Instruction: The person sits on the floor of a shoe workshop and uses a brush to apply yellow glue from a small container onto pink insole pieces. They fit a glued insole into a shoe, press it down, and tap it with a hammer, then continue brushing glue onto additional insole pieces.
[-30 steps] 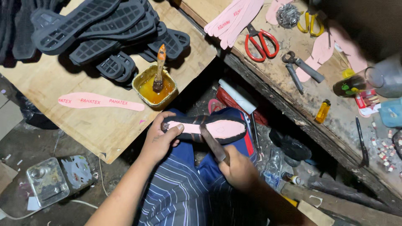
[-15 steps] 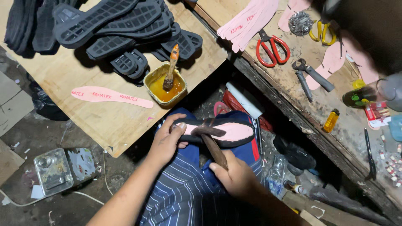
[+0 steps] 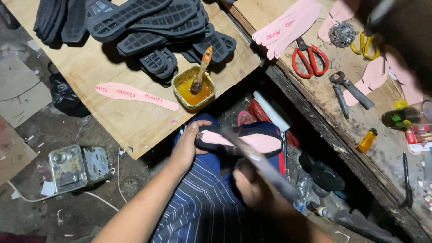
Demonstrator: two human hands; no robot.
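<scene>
head view, looking down past a striped shirt (image 3: pixel 202 211) onto the person's lap; the left hand (image 3: pixel 186 148) is curled around the heel end of a shoe (image 3: pixel 240 140), thumb on top, fingers wrapped under it; the shoe lies sole-up across the knees, a pink insole showing inside a dark upper; the right hand (image 3: pixel 252 186) is closed around the handle of a tool (image 3: pixel 258 162), blurred by motion, whose shaft slants up and left so its far end crosses over the shoe; whether the tool touches the shoe i cannot tell.

just above the shoe, at the edge of a plywood board (image 3: pixel 130 121), stands a yellow tin (image 3: pixel 193 87) of amber glue with a brush (image 3: pixel 201 69) leaning in it, handle tilted up and right; left of the tin a loose pink insole (image 3: pixel 135 95) lies flat on the board; behind them a heap of black soles (image 3: pixel 148 22) covers the far part of the board.

to the right, on a wooden bench (image 3: pixel 328 108), lie a fan of pink insoles (image 3: pixel 288 27), red scissors (image 3: pixel 308 56) just beside them, dark pliers (image 3: pixel 351 90) further right, yellow-handled scissors (image 3: pixel 366 42) and a small yellow bottle (image 3: pixel 367 140) near the bench edge; on the dirt floor at left sits a metal can (image 3: pixel 74 166) on its side.
</scene>
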